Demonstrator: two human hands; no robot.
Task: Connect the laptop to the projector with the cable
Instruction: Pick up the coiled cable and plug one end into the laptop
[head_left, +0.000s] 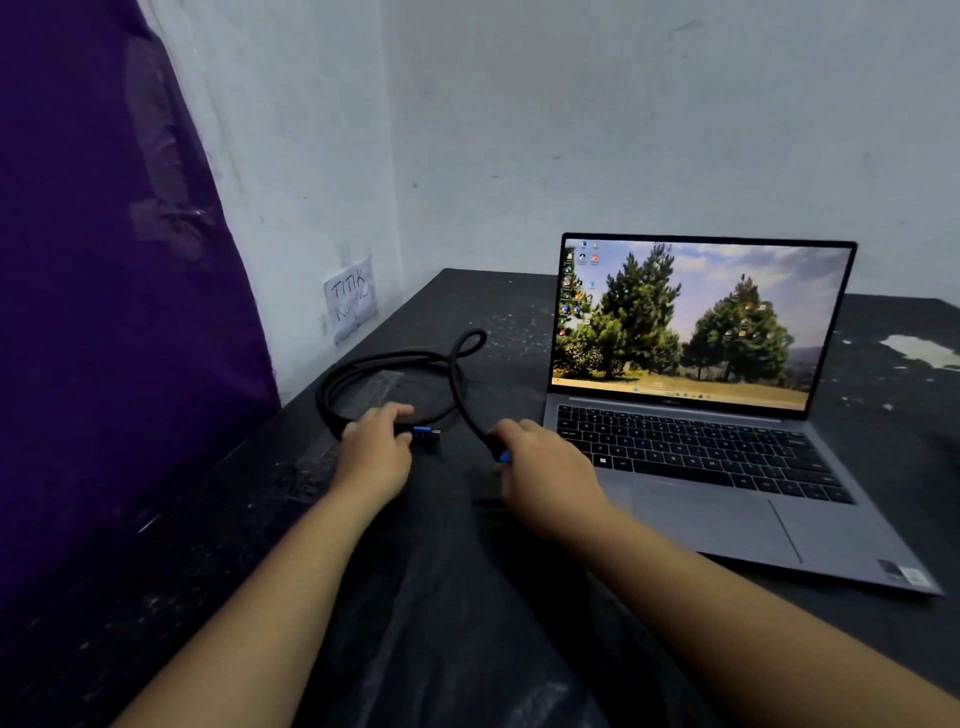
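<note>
An open grey laptop (727, 499) sits on the right of the black table, its screen lit with a picture of trees. A black braided cable (395, 364) lies coiled left of it. My left hand (376, 452) grips one end of the cable, whose blue-and-metal plug (428, 434) sticks out to the right of my fingers. My right hand (545, 478) is closed on the other end, with a bit of blue plug (504, 457) showing by the laptop's left edge. No projector is in view.
The black table (467, 597) is scuffed and covered in wrinkled plastic film. A purple cloth (104, 312) hangs at the left. A handwritten paper note (350, 296) is taped to the white wall. A white patch (919, 351) marks the table's far right.
</note>
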